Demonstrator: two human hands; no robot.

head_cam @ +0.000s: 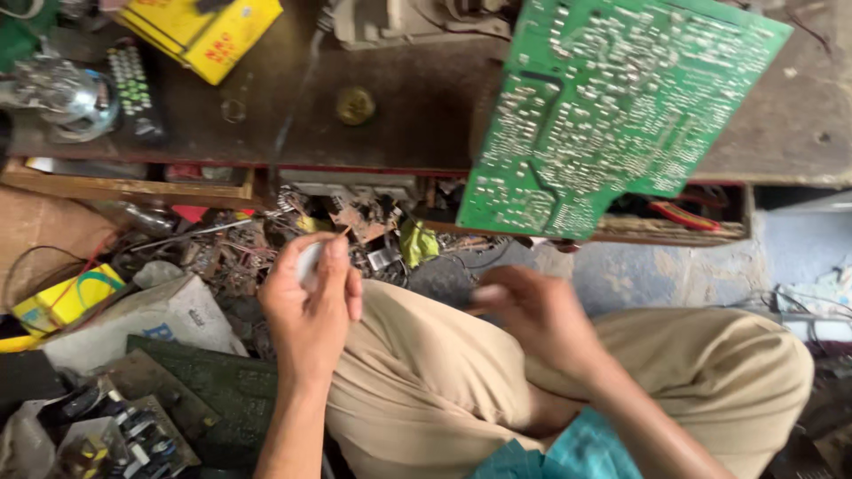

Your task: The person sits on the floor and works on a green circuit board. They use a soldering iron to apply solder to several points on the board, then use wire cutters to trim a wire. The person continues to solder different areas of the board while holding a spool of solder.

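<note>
My left hand [311,306] is raised over my left knee, its fingers pinched on a small white object [309,262] with a thin tip pointing up. My right hand [537,315] hovers over my lap with curled fingers; it looks blurred and something small may be in its fingertips, but I cannot tell. A large green circuit board [603,106], solder side up, leans over the edge of the dark workbench [417,106], above and beyond my right hand. My beige trousers [444,381] fill the lower middle.
A yellow box [209,31], a remote control [133,84] and a shiny metal part [62,93] lie on the bench. Below its edge sits a heap of scrap parts and wires [257,248]. Dark circuit boards [204,390] and a grey bag [151,319] lie at left.
</note>
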